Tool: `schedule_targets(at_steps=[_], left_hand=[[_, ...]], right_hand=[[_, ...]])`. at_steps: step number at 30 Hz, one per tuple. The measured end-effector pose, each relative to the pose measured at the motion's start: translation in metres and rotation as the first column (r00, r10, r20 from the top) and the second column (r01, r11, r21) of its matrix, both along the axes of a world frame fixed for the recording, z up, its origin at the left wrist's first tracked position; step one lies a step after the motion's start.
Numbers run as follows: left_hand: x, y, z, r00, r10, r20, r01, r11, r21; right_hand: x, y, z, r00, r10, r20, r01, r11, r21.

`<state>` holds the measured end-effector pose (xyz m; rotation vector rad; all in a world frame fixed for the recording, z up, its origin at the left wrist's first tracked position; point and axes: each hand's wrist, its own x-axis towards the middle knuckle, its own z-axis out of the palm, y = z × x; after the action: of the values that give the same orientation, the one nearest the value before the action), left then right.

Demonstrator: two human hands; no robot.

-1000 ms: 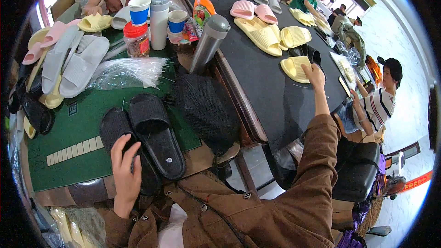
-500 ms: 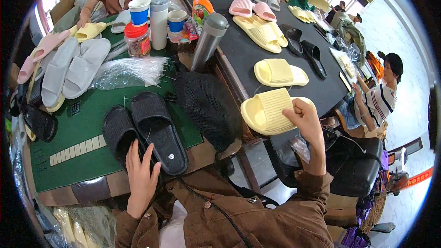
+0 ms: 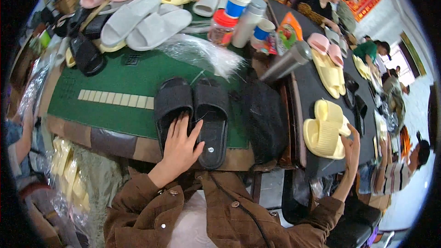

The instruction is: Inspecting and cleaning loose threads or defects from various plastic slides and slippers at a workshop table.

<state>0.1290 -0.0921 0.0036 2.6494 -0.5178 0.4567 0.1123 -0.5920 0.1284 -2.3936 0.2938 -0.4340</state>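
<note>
My left hand [image 3: 181,146] lies with fingers apart on the left black slipper [image 3: 173,96], its fingertips at the strap opening. Beside it, the matching black slipper [image 3: 212,131] rests sole down, with a round white sticker at its heel. A thin clear tie runs near my thumb. To the right, my right hand [image 3: 352,149] is at the heel side of a yellow slipper [image 3: 323,134], fingers loosely bent and apart, gripping nothing visible. Whether it touches the slipper is hard to tell. The other yellow slipper [image 3: 329,109] lies against the first on its far side.
A bundle of clear plastic ties [image 3: 202,53] lies beyond the black pair. Grey slippers [image 3: 158,27], cups and a steel bottle [image 3: 289,59] stand farther back. A black mesh bag [image 3: 264,119] covers the table's right corner. Co-workers sit around the dark table [image 3: 298,82].
The view has turned left. My right hand has let go of the yellow slipper's strap and drawn to its right side. The yellow slippers now lie closer together. My left hand remains on the black slipper.
</note>
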Motion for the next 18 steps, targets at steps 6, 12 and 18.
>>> schedule_targets(at_steps=[6, 12, 18], left_hand=[[0.01, 0.079, -0.004, 0.98, 0.192, 0.062, -0.199, 0.969, 0.148], [0.008, 0.188, -0.012, 0.857, 0.508, 0.091, -0.516, 0.841, 0.161], [0.006, 0.288, -0.019, 0.689, 0.717, 0.104, -0.718, 0.654, 0.239]], right_hand=[[0.015, 0.022, 0.002, 0.976, 0.136, -0.169, -0.149, 0.986, -0.068], [0.032, 0.031, -0.005, 0.981, 0.192, -0.01, -0.18, 0.897, -0.404], [0.035, 0.011, -0.015, 0.982, 0.156, 0.108, -0.102, 0.914, -0.392]])
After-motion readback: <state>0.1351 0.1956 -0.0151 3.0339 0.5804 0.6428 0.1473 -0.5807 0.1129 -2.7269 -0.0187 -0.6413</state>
